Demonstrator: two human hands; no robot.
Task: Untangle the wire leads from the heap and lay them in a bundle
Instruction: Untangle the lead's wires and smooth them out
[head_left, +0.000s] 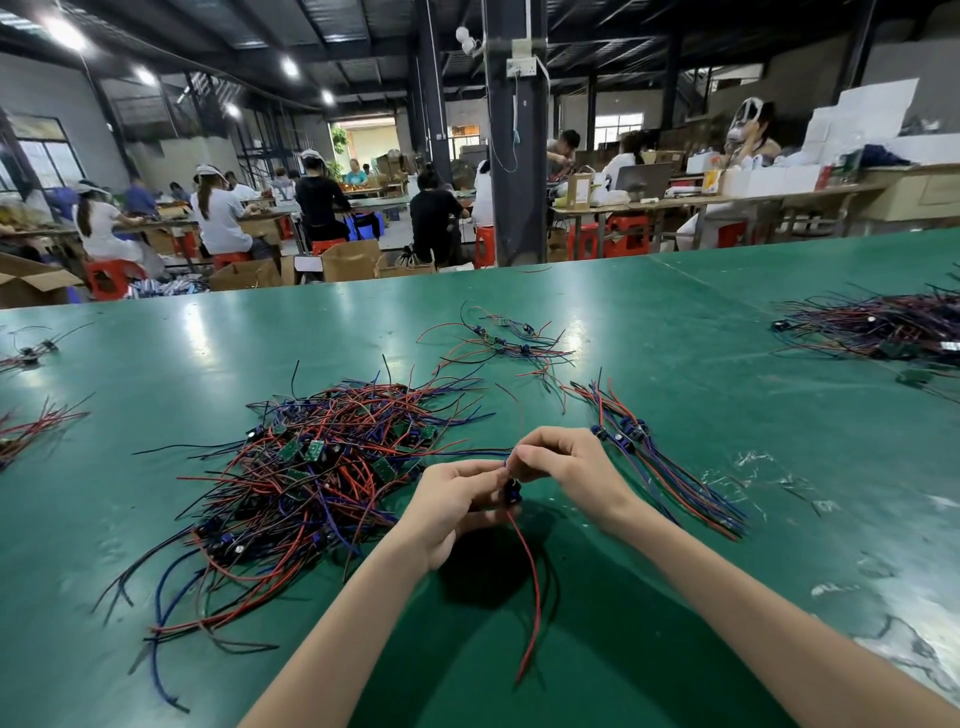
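Note:
A tangled heap of red, blue and black wire leads with small green boards (306, 467) lies on the green table, left of my hands. My left hand (452, 506) and my right hand (566, 462) meet above the table and both pinch one wire lead (530, 571) by its small dark component. Its red wire hangs down toward me. Just right of my right hand lies a straightened bundle of leads (670, 467), their components at the far end.
A loose scatter of leads (504, 345) lies farther back in the middle. Another big heap (878, 325) sits at the far right, and small clusters (31, 421) lie at the left edge. Bits of clear film (753, 467) lie to the right. People work at benches beyond the table.

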